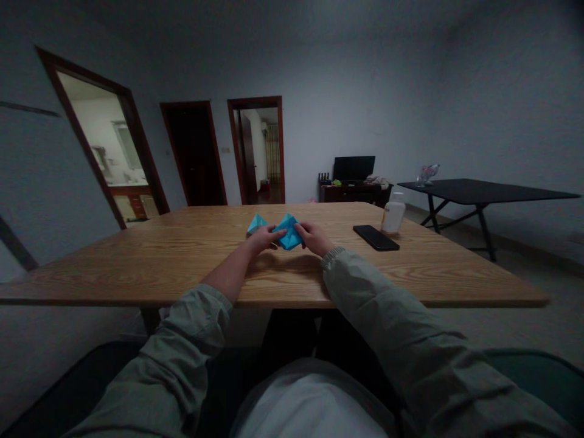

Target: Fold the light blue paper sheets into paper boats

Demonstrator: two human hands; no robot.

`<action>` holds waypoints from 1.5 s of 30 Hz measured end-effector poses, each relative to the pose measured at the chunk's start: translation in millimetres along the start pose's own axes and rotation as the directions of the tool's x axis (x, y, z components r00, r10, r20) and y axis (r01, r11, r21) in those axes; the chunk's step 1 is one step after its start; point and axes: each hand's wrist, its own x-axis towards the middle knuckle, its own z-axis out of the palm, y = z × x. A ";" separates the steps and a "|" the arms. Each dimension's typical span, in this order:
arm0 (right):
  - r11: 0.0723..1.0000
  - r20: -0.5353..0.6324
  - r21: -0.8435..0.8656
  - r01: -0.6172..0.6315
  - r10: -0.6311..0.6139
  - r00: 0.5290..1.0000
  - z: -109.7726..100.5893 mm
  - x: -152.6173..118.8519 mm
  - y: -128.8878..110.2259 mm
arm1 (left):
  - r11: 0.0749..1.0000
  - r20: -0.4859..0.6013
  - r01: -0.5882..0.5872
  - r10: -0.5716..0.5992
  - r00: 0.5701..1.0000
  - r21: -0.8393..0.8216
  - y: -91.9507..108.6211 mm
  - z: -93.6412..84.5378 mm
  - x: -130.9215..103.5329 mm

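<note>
Upward points blue paper (289, 232) (long axis upright); left hand (263, 238), right hand (314, 236) — gripping.

Both forearms reaching forward, left hand (264, 238) and right hand (311, 236) close together, fingers apparently curled, sleeves pushed back.

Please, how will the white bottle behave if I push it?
The white bottle stands upright and is taller than wide, so a high push would probably tip it. Once fallen, its rounded body may roll on the flat table. It looks plastic, so perhaps light.
</note>
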 end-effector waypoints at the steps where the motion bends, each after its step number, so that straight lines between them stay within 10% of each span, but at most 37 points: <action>1: 1.000 -0.010 -0.005 0.003 -0.003 1.000 -0.4 0.7 1.6 | 0.999 0.038 0.020 -0.019 0.999 -0.030 0.7 1.2 -1.5; 8: 0.982 -0.151 -0.181 0.060 -0.088 0.985 -0.3 -2.7 3.8 | 0.998 -0.017 0.045 -0.046 0.999 -0.031 -1.2 3.1 2.4; 13: 0.881 0.092 -0.367 0.297 -0.284 0.954 3.7 -11.2 -5.5 | 1.000 -0.205 -0.004 0.008 0.979 0.020 -6.1 0.1 9.7; 20: 0.819 0.154 -0.521 0.239 -0.186 0.970 12.9 -18.2 -18.8 | 0.989 -0.294 -0.118 0.138 0.946 0.086 -6.3 7.8 17.9; 25: 0.800 0.146 -0.565 0.201 -0.143 0.979 19.3 -17.1 -17.7 | 0.998 -0.354 -0.038 0.019 0.935 -0.044 0.3 15.1 14.3; 40: 0.997 0.117 0.008 -0.080 0.078 0.990 16.3 -4.1 0.6 | 0.976 -0.131 -0.150 0.130 0.983 -0.155 -3.4 20.6 7.5; 45: 0.997 0.108 -0.049 0.052 -0.046 0.993 17.5 -5.6 -2.9 | 0.978 -0.117 -0.177 0.164 0.980 -0.110 -5.0 21.5 8.8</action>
